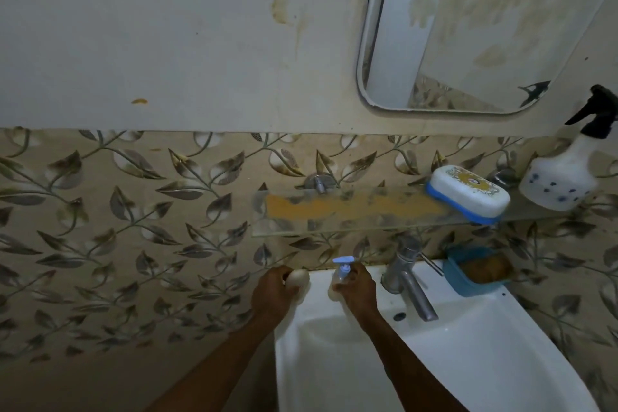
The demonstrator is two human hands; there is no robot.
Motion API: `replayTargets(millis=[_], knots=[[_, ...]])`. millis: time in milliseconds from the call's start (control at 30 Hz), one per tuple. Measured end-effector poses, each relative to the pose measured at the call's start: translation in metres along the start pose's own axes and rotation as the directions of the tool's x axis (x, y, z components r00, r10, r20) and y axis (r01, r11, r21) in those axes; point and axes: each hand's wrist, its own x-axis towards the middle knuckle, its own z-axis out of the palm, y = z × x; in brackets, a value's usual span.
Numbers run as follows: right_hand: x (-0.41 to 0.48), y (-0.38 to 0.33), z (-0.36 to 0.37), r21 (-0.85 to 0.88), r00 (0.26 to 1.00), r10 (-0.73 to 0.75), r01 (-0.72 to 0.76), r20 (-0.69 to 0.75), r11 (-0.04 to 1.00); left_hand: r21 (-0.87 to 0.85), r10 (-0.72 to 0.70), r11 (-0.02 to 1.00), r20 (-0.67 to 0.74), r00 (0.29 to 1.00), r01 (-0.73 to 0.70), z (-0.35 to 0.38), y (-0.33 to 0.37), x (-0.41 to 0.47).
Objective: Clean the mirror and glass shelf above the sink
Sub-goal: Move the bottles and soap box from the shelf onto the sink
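Barely started: mirror point(485, 27) streaked, upper right; glass shelf point(301, 231) below it smeared orange, soap box point(468, 194) and spray bottle point(565, 174) on its right end. Left hand point(274, 289) grip curls round a pale round thing point(298, 278), right hand point(356, 289) grip wraps a pump bottle point(343, 267), at sink point(468, 344) back rim. Shelf's left half open.

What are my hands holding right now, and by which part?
The left hand grips a pale rounded object round its side; what it is cannot be told. The right hand grips a pump bottle round its body, below its blue pump.
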Motion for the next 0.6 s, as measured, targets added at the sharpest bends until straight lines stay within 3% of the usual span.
replayTargets(millis=[600], knots=[[0.002, 0.022, 0.016, -0.102, 1.0, -0.03, 0.03, -0.002, 0.994, -0.013, -0.013, 1.0, -0.014, 1.0, 0.013, 0.012, -0.004, 0.003]])
